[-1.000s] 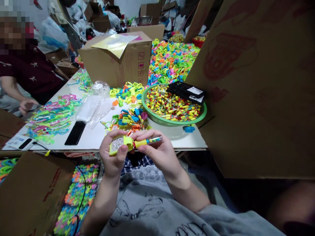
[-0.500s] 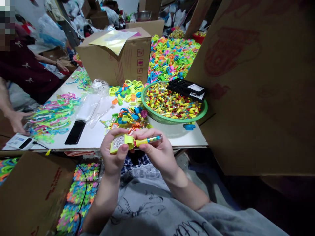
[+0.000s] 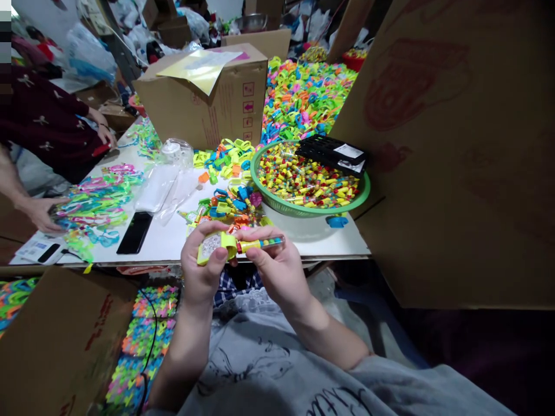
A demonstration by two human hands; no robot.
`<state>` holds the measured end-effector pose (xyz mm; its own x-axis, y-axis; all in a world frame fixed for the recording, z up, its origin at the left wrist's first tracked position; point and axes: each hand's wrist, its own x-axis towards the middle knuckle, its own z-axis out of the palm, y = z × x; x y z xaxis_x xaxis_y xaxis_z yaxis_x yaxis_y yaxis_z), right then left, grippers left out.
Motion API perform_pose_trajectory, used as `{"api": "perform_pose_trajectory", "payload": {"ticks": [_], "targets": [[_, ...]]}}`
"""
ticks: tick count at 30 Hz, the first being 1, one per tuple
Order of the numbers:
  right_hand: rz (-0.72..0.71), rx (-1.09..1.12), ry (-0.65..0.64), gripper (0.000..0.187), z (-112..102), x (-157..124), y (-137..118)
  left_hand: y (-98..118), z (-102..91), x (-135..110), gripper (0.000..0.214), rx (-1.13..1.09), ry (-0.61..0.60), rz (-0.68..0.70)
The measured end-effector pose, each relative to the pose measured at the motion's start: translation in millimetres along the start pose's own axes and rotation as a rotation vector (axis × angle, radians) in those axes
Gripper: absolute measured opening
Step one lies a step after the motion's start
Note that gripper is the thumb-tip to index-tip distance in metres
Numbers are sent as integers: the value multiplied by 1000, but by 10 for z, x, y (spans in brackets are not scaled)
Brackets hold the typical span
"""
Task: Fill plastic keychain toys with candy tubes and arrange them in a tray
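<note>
My left hand (image 3: 202, 257) is closed round a yellow-green plastic toy piece (image 3: 211, 247) with a silvery speckled face and a ring-shaped end. Pinched in my right hand (image 3: 277, 263) is a small candy tube (image 3: 260, 244), clear at one end with coloured beads inside and yellow with a red tip at the other. The red tip points at the ring-shaped end, very close to it; whether they touch I cannot tell. Just beyond my hands lies a pile of coloured plastic pieces (image 3: 236, 205). A green basket (image 3: 277, 203) full of similar tubes stands to the right.
A black phone (image 3: 134, 233) and clear plastic bags (image 3: 158, 188) lie left of centre. A cardboard box (image 3: 203, 110) stands behind, and a tall cardboard panel (image 3: 433, 173) blocks the right. At left, a co-worker's hand (image 3: 43, 214) touches coloured strips (image 3: 102, 202).
My hands stay nearly in place, holding the same toy piece and tube. The co-worker's near hand has moved onto the strips; their far hand now holds something red.
</note>
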<state>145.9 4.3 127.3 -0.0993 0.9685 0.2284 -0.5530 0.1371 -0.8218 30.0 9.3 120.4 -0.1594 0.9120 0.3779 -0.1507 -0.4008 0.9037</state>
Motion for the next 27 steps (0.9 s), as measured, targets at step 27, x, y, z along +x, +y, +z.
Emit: {"api": "perform_pose_trajectory", "payload": {"ticks": [27], "targets": [[-266,-526,-290,30,-321,38,-258,52,119,-107,32,108,-95,109]]}}
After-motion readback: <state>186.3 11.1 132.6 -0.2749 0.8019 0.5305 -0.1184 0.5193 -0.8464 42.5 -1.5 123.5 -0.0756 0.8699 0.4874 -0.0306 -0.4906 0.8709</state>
